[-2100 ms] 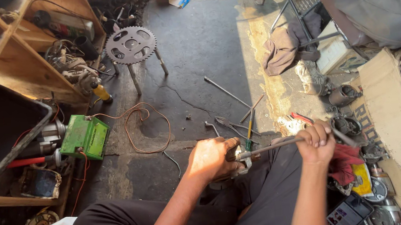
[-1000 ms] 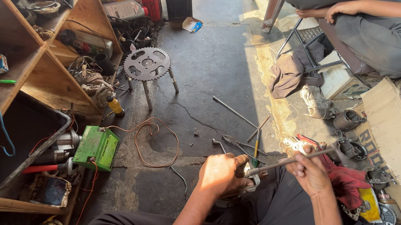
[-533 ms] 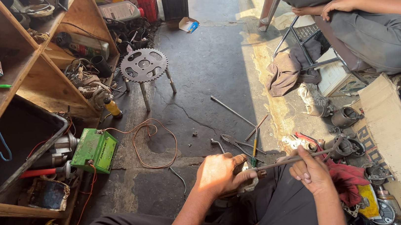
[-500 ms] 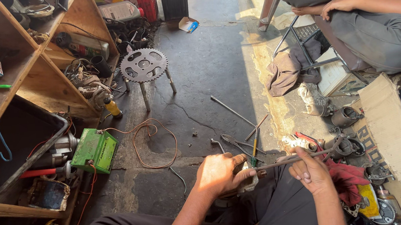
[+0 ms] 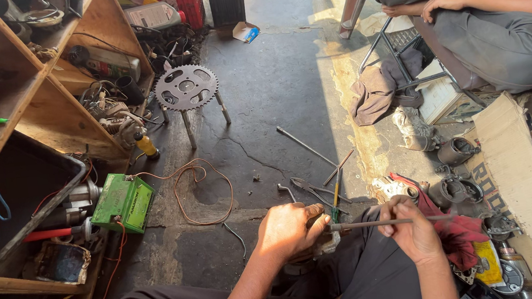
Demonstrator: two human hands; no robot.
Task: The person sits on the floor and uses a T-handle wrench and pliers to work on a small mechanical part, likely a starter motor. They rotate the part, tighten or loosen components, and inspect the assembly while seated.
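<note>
My left hand (image 5: 287, 229) is closed over a small metal part (image 5: 324, 245) resting on my lap. My right hand (image 5: 411, 230) grips a thin metal rod (image 5: 369, 223) that lies level and points left into that part. Both hands sit above my dark trousers (image 5: 358, 278), close together near the bottom middle of the head view. Most of the part is hidden under my left fingers.
Loose rods, pliers (image 5: 313, 189) and a screwdriver (image 5: 336, 201) lie on the dark floor ahead. A green box (image 5: 121, 202) with orange wire sits left, by wooden shelves (image 5: 23, 96). A sprocket stool (image 5: 187, 88) stands further off. Another person (image 5: 483, 21) sits at upper right; metal parts and a red rag (image 5: 449, 229) lie at right.
The view has shifted slightly. My right hand has slid along the rod and now grips it in a fist. My left hand stays on the part.
</note>
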